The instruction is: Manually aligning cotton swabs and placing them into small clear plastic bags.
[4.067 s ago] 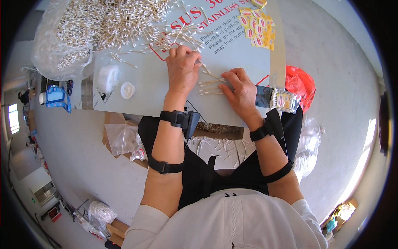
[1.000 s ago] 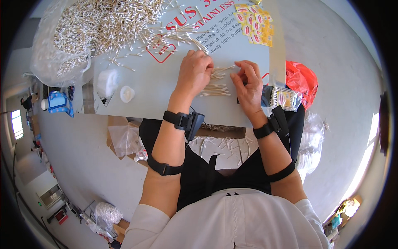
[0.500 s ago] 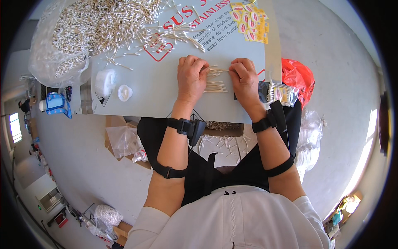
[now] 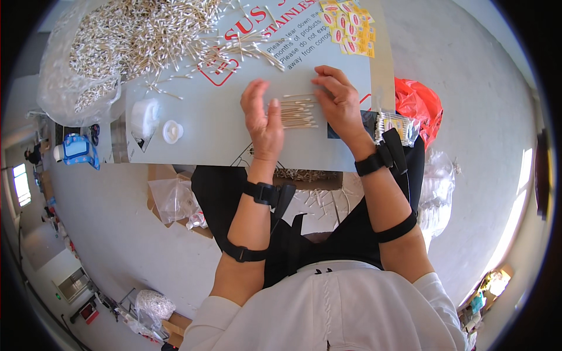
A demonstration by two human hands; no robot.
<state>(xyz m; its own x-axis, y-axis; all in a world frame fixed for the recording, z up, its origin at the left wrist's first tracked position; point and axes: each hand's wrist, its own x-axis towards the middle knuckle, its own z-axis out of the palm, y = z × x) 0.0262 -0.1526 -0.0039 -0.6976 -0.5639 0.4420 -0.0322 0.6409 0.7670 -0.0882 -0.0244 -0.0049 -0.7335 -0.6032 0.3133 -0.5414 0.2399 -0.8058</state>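
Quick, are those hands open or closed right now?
Left hand: open, nothing visible in it, beside thin, pale-sticked, white-tipped cotton swabs.
Right hand: loosely open; contact with the farthest swab unclear.

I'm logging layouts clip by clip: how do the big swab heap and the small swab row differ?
The swab heap is far larger than the swab row. The heap's swabs point every way; the row's lie roughly parallel, left to right. The heap is partly in a clear bag at upper left; the row lies between the left hand and the right hand. Both are made of white-tipped swabs.
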